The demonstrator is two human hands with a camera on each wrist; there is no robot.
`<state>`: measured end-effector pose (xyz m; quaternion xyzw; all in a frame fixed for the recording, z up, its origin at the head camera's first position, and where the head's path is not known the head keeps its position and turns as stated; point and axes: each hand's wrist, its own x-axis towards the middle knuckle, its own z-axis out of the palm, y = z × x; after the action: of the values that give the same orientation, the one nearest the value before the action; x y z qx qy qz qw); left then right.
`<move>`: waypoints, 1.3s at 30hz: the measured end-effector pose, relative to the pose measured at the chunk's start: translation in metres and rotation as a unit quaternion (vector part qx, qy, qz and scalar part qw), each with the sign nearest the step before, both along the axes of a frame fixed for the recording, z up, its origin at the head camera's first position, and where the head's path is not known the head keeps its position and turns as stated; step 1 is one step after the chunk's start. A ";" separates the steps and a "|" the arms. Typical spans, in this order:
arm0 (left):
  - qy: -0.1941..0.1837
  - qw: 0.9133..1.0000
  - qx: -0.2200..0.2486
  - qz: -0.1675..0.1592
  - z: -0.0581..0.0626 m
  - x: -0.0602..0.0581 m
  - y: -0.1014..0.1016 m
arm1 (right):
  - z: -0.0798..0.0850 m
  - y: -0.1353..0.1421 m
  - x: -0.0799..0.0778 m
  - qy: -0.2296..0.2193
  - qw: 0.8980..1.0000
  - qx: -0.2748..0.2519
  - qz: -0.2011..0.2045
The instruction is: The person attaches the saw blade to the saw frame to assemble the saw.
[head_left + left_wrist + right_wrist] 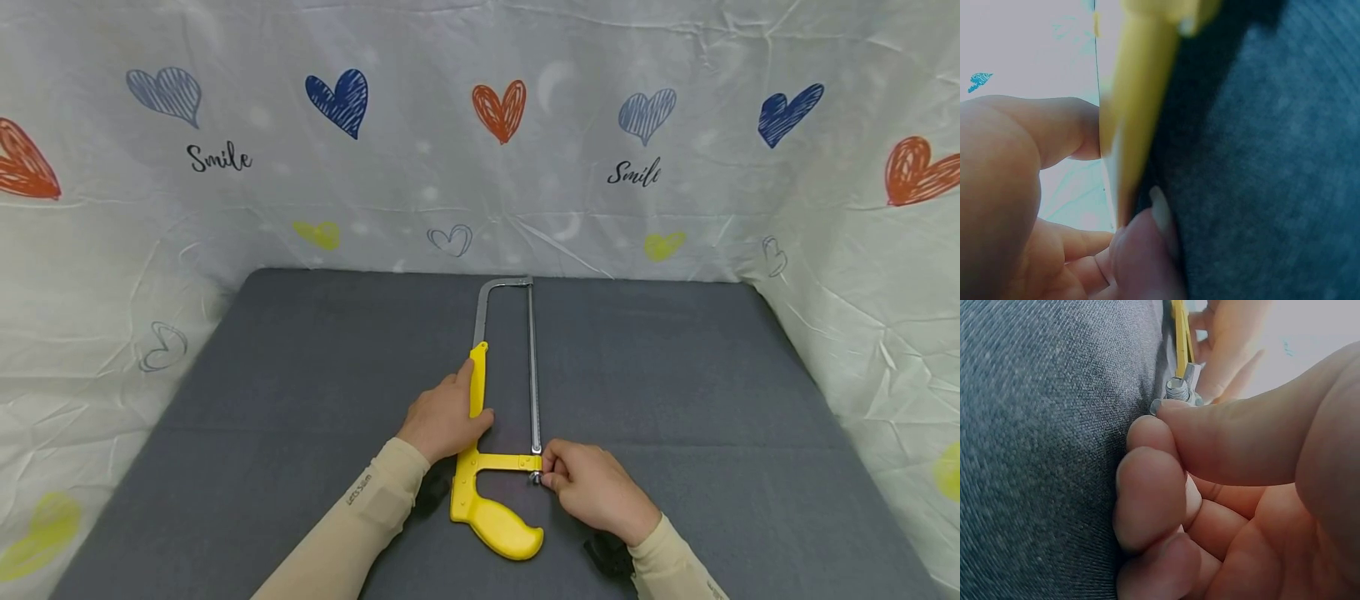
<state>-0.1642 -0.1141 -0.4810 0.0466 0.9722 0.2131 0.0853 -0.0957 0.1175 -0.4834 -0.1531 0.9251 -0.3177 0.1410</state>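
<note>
A hacksaw with a yellow handle and a grey metal frame lies on the dark grey table, its handle end toward me. My left hand holds the yellow part of the frame, thumb on one side and fingers on the other; the left wrist view shows this yellow bar up close. Beside the yellow crosspiece, my right hand has its thumb and curled fingers at the wing nut. In the right wrist view the thumb tip and forefinger pinch one wing, next to the threaded bolt end. The blade runs straight along the saw's right side.
The table is covered in dark grey cloth. A white curtain printed with hearts and "Smile" hangs behind it and at both sides. Black straps show near the wrists.
</note>
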 end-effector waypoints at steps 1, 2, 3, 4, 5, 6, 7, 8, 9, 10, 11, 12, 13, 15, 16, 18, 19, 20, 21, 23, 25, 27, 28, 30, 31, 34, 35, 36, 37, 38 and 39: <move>-0.001 1.000 0.000 0.001 0.000 0.000 0.000 | 0.000 0.000 0.000 0.000 1.000 0.001 0.000; -0.001 1.000 0.001 0.001 0.000 0.000 0.000 | 0.000 0.000 0.000 0.000 1.000 0.001 0.000; -0.002 1.000 0.001 0.002 0.000 0.000 0.000 | 0.000 0.000 -0.001 0.000 1.000 0.001 0.000; -0.002 1.000 0.001 0.003 0.000 0.000 0.000 | 0.001 0.000 -0.001 0.001 1.000 0.001 -0.001; -0.003 1.000 0.001 0.004 0.000 0.000 0.000 | 0.001 -0.001 -0.001 -0.001 1.000 0.001 -0.002; -0.003 1.000 0.002 0.004 0.000 0.000 0.000 | 0.001 -0.001 -0.001 -0.001 1.000 0.001 -0.002; -0.004 1.000 0.003 0.005 0.001 0.000 0.000 | 0.002 -0.001 -0.001 -0.001 1.000 0.001 -0.003; -0.004 1.000 0.003 0.006 0.001 0.000 0.000 | 0.002 -0.001 -0.001 -0.002 1.000 0.000 -0.005; -0.005 1.000 0.003 0.007 0.001 0.000 0.000 | 0.002 -0.001 -0.001 -0.003 1.000 0.000 -0.006; -0.005 1.000 0.004 0.007 0.001 0.000 0.000 | 0.003 -0.002 -0.001 -0.003 1.000 -0.001 -0.007; -0.004 1.000 0.004 0.006 0.001 0.000 0.000 | 0.003 -0.002 -0.001 -0.003 1.000 -0.001 -0.010; -0.003 1.000 0.004 0.005 0.001 0.000 0.000 | 0.003 -0.002 -0.001 -0.001 1.000 -0.001 -0.012; -0.003 1.000 0.004 0.005 0.001 0.000 0.000 | 0.003 -0.002 -0.001 -0.002 1.000 -0.003 -0.014; -0.001 1.000 0.005 0.004 0.001 0.000 0.000 | 0.004 -0.002 -0.001 0.000 1.000 -0.006 -0.018; 0.000 1.000 0.005 0.004 0.001 0.000 0.000 | 0.004 -0.002 -0.001 0.000 1.000 -0.008 -0.019; 0.000 1.000 0.005 0.005 0.001 0.000 0.000 | 0.005 -0.002 -0.002 0.000 1.000 -0.013 -0.020; 0.000 1.000 0.004 0.005 0.001 0.000 0.001 | 0.005 -0.001 -0.002 0.001 1.000 -0.016 -0.020; 0.001 1.000 0.004 0.005 0.001 0.000 0.001 | 0.006 -0.001 -0.002 0.003 1.000 -0.019 -0.019; 0.002 1.000 0.003 0.003 0.001 0.000 0.001 | 0.006 -0.001 -0.002 0.004 1.000 -0.022 -0.017; 0.001 1.000 0.002 0.004 0.000 0.000 0.001 | 0.006 0.000 -0.003 0.005 1.000 -0.025 -0.018; 0.001 1.000 0.002 0.005 0.001 0.000 0.001 | 0.005 0.001 -0.003 -0.001 0.999 -0.023 -0.021; 0.001 1.000 0.002 0.007 0.001 -0.001 0.001 | 0.004 0.000 -0.004 -0.015 0.999 -0.022 -0.031; 0.000 1.000 0.002 0.008 0.000 -0.001 0.002 | 0.004 0.000 -0.004 -0.022 0.999 -0.020 -0.037; 0.001 1.000 0.001 0.009 0.000 -0.001 0.002 | 0.003 -0.001 -0.004 -0.032 0.998 -0.016 -0.051; 0.001 1.000 0.000 0.009 0.000 -0.001 0.002 | 0.003 -0.002 -0.003 -0.035 0.998 -0.015 -0.057; 0.001 1.000 -0.001 0.010 0.000 -0.001 0.002 | 0.001 -0.004 -0.003 -0.033 0.997 -0.013 -0.075; 0.000 1.000 -0.001 0.010 0.001 -0.001 0.002 | 0.001 -0.005 -0.002 -0.031 0.996 -0.012 -0.080; 0.000 1.000 -0.002 0.010 0.001 -0.001 0.002 | 0.000 -0.006 -0.002 -0.029 0.996 -0.011 -0.083; 0.000 1.000 -0.002 0.009 0.001 -0.001 0.002 | 0.000 -0.006 -0.002 -0.026 0.996 -0.010 -0.086; -0.001 1.000 -0.002 0.009 0.001 -0.001 0.002 | 0.000 -0.007 -0.002 -0.024 0.996 -0.010 -0.089; -0.002 1.000 -0.001 0.008 0.001 -0.002 0.003 | 0.000 -0.007 -0.002 -0.022 0.996 -0.009 -0.091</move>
<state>-0.1658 -0.1115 -0.4798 0.0384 0.9727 0.2125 0.0852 -0.0976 0.1107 -0.4838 -0.0629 0.9290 -0.3407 0.1301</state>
